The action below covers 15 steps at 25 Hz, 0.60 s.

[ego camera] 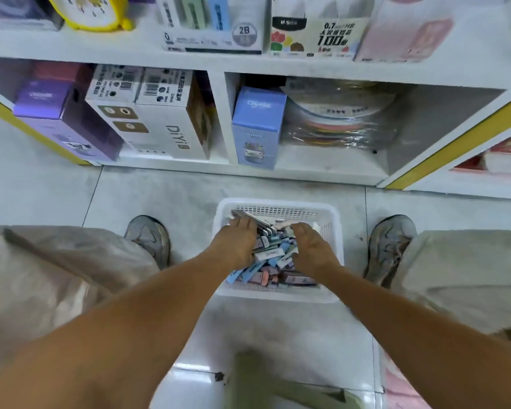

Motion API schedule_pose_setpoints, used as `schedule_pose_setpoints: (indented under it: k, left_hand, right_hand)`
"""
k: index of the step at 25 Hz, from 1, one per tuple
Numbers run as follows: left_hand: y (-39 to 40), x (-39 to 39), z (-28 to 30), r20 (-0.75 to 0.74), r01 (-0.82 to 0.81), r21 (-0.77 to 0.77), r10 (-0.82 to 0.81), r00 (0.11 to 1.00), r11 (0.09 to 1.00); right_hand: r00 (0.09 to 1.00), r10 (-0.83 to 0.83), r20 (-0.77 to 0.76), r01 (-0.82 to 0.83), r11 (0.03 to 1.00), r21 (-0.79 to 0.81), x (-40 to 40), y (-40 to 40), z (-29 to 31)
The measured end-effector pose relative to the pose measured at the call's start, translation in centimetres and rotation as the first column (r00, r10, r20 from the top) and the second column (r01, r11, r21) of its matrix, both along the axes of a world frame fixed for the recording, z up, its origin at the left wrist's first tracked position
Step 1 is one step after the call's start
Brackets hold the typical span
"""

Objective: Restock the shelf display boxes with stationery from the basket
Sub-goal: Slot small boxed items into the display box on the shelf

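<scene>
A white plastic basket (278, 203) stands on the floor between my feet, filled with small pastel stationery packs (273, 256). My left hand (236, 243) is inside the basket on its left side and grips a bundle of slim flat packs (255, 219) that stick out past the fingers. My right hand (310, 249) reaches into the pile on the right side; its fingers curl down among the packs and are hidden. On the upper shelf stand a 2B display box (213, 28) and a 0.7 lead display box (316, 33).
The lower shelf holds a purple box (62, 119), white DiYi boxes (160, 122), a blue box (257, 125) and wrapped coloured rolls (340, 119). A yellow clock (92, 13) sits top left. My shoes (149, 237) (391, 246) flank the basket on grey tiles.
</scene>
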<state>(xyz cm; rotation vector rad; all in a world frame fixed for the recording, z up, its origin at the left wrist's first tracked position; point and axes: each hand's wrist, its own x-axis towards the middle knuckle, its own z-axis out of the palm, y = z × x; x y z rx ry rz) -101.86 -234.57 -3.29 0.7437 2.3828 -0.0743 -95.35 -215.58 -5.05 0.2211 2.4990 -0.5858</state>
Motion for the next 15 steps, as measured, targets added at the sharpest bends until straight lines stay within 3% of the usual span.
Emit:
schedule_pose_setpoints:
  k: [4, 7, 15]
  left_hand:
    - [0.6, -1.1, -3.1, -0.02, 0.095, -0.014, -0.095, 0.995, 0.995]
    - [1.1, -1.8, -4.4, -0.082, 0.11, -0.024, -0.111, 0.99, 0.994]
    - [1.6, -1.6, -5.8, -0.042, -0.026, 0.036, 0.028, 0.999, 0.999]
  right_hand:
    - [0.994, 0.106, -0.015, -0.106, 0.994, 0.028, -0.7, -1.1, -2.4]
    - [0.994, 0.096, -0.06, -0.095, 0.995, 0.014, -0.7, -1.5, -3.8]
    - [0.979, 0.037, -0.202, -0.057, 0.994, -0.092, -0.3, -0.6, -5.3]
